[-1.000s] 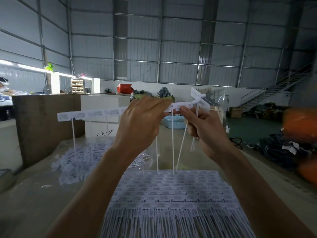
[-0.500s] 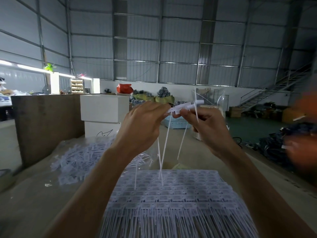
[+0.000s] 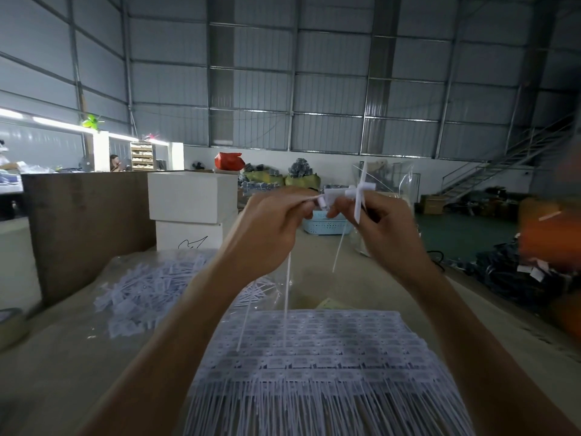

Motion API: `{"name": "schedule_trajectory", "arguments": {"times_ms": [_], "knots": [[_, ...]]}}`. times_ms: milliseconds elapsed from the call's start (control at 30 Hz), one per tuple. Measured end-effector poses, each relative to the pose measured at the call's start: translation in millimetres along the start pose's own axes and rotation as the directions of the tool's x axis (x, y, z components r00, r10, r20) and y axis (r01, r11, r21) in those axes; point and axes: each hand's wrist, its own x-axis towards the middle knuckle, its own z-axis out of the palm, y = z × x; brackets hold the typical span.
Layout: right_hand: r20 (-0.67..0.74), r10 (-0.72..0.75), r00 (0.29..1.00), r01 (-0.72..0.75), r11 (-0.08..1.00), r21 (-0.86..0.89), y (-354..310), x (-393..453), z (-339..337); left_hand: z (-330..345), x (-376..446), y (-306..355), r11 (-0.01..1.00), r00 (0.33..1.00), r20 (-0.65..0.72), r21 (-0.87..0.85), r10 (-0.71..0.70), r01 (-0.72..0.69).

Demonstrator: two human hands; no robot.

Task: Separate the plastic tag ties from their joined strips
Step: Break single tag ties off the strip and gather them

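Tag ties (image 3: pixel 349 195): white, held up at chest height betw. your hands, above the table (image 3: pixel 56 366); tails hang down. Your left hand (image 3: pixel 267 231) pinches the strip's left end, fingers clenched on it. Right hand (image 3: pixel 382 228) grips the right end w/ loose ties crossed in its fingers. Below: stack of joined strips (image 3: pixel 314 357). Left of it: pile of separated ties (image 3: pixel 147 287).

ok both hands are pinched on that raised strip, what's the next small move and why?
Probably twist the right hand away from the left hand to snap off the next tag tie: both pinch the strip where its heads join, and loose ties already cross in the right hand.
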Motion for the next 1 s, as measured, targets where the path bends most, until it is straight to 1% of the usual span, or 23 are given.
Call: {"name": "schedule_trajectory", "arguments": {"times_ms": [100,233,367,433,533,567,633,667,700,767,833,900,1000], "knots": [[0.006,0.064,0.998,-0.064,0.998,-0.001,-1,1,5,-1,1,1,1.0,0.999,-0.042,0.014,0.015,-0.014],[0.042,0.047,0.998,-0.045,0.998,-0.034,2,0,8,-1,0,-1,1.0,0.998,-0.054,0.007,-0.012,0.012],[0.013,0.013,1.0,-0.012,0.997,-0.077,4,1,9,-2,-1,-2,0.995,0.998,-0.067,0.097,0.019,-0.012],[0.023,0.024,0.999,-0.021,0.994,-0.111,7,3,7,-5,-2,-2,0.985,0.999,-0.039,0.168,0.036,-0.029],[0.078,0.062,0.995,-0.052,0.991,-0.125,15,0,2,-9,-3,1,0.943,0.992,0.016,0.31,0.124,-0.123],[0.09,0.076,0.993,-0.06,0.985,-0.161,17,-1,2,-11,-2,3,0.922,0.988,0.038,0.355,0.149,-0.153],[0.049,0.086,0.995,-0.069,0.957,-0.281,23,-3,3,-13,-2,5,0.892,0.978,0.094,0.401,0.185,-0.207],[-0.005,0.096,0.995,-0.092,0.945,-0.313,25,-2,3,-12,-2,6,0.89,0.973,0.126,0.394,0.193,-0.228],[-0.065,0.118,0.991,-0.132,0.944,-0.301,26,-1,1,-11,-2,7,0.894,0.969,0.146,0.378,0.2,-0.242],[-0.142,0.165,0.976,-0.189,0.967,-0.172,27,1,-4,-8,-3,8,0.908,0.971,0.125,0.346,0.205,-0.236],[-0.135,0.201,0.97,-0.212,0.974,-0.077,27,2,-5,-6,-2,5,0.927,0.981,0.073,0.32,0.182,-0.196],[-0.106,0.242,0.965,-0.243,0.97,-0.001,23,1,-1,-4,0,2,0.948,0.987,0.052,0.278,0.149,-0.158],[-0.092,0.256,0.962,-0.233,0.951,0.204,12,0,7,-2,0,0,0.967,0.994,0.047,0.229,0.102,-0.11]]}}
